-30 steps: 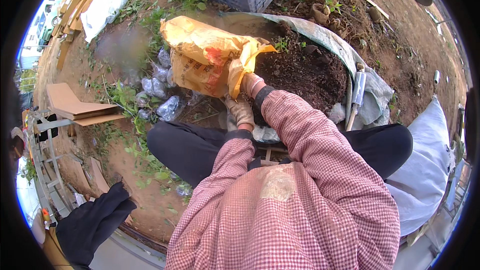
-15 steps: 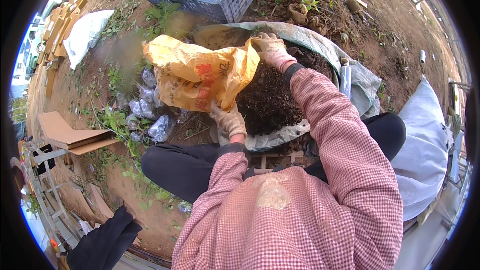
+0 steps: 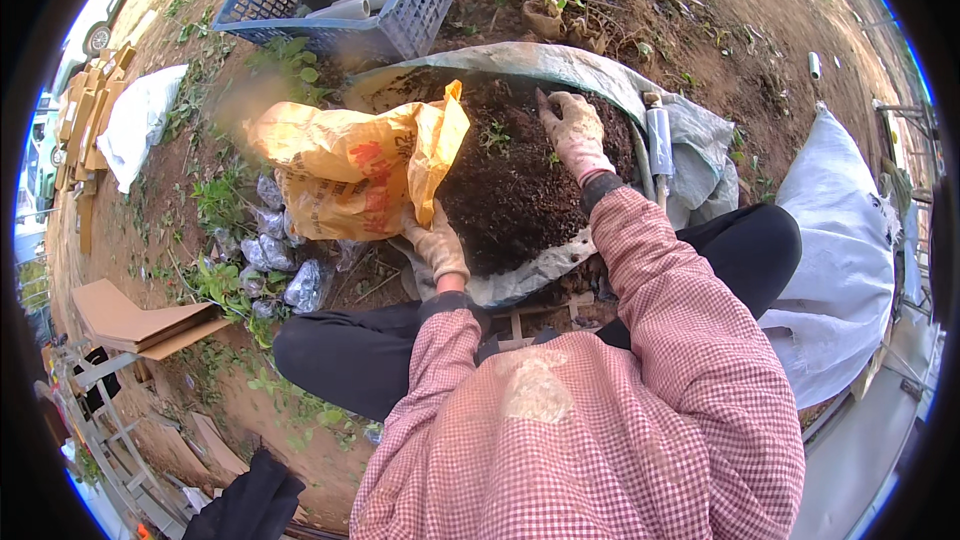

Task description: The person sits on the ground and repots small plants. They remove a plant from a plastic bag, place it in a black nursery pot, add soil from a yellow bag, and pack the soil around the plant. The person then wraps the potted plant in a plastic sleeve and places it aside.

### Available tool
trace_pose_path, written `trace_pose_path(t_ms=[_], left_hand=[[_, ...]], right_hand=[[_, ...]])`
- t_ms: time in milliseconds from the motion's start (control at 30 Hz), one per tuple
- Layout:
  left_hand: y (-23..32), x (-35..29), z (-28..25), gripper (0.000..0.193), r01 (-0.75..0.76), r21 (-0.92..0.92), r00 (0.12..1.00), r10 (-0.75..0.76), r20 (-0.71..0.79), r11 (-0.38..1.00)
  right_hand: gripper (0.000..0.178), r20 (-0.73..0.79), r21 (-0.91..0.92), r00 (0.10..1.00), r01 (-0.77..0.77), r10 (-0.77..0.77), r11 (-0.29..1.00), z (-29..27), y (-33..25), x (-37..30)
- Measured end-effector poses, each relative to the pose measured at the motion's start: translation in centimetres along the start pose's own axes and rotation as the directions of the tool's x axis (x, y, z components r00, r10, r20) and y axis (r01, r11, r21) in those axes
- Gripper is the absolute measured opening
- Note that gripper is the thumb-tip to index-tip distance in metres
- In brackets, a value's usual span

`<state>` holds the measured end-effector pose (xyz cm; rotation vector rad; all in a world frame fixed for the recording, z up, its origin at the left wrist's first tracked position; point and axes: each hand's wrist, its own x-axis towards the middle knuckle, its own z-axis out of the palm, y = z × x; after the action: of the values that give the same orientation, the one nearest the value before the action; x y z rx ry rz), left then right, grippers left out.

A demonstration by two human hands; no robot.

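My left hand (image 3: 437, 245), in a soiled pale work glove, grips the lower side of a crinkled yellow plastic bag (image 3: 345, 172). The bag leans left with its mouth toward the dark soil (image 3: 510, 205), which lies on a spread whitish woven sheet (image 3: 590, 62). Over the right part of this soil is my right hand (image 3: 575, 130), gloved too, its fingers curled together. Whatever they may pinch is too small to make out. Small green seedlings (image 3: 495, 137) lie on the soil between the bag and my right hand.
A blue plastic crate (image 3: 345, 35) with pots stands beyond the sheet. Several clear-wrapped bundles (image 3: 270, 250) lie left of the bag. A roll of clear film (image 3: 660, 140) rests on the sheet's right side. A full white sack (image 3: 835, 260) stands at right, cardboard (image 3: 140, 315) at left.
My right hand has let go of the bag's rim and moved right, over the soil. Green seedlings now show on the soil. The view has shifted slightly.
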<state>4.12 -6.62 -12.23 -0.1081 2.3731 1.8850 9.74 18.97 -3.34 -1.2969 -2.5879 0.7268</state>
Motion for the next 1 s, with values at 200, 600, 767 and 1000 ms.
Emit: trace_pose_path(t_ms=[200,600,767,1000], left_hand=[[1.0,0.0,0.0,0.048,0.090,0.043,0.996,-0.089,-0.024,0.995],[3.2,-2.1,-0.1,0.081,0.268,0.474,0.919,-0.075,-0.386,0.839],[1.2,-2.0,-0.5,0.082,0.660,0.463,0.752,-0.518,-0.409,0.592],[-1.6,-2.4,-0.6,0.042,0.585,0.332,0.806,-0.489,-0.333,0.740]], right_hand=[[0.049,0.303,-0.312,0.953,0.072,0.028,0.947,1.2,0.3,5.0],[0.084,0.221,0.228,0.746,-0.666,0.628,0.710,-2.0,10.6,3.7],[0.087,0.072,0.125,0.725,-0.688,0.685,0.715,2.8,5.5,-1.6],[0.078,0.196,0.225,0.904,-0.419,0.380,0.880,1.6,-0.5,-3.9]])
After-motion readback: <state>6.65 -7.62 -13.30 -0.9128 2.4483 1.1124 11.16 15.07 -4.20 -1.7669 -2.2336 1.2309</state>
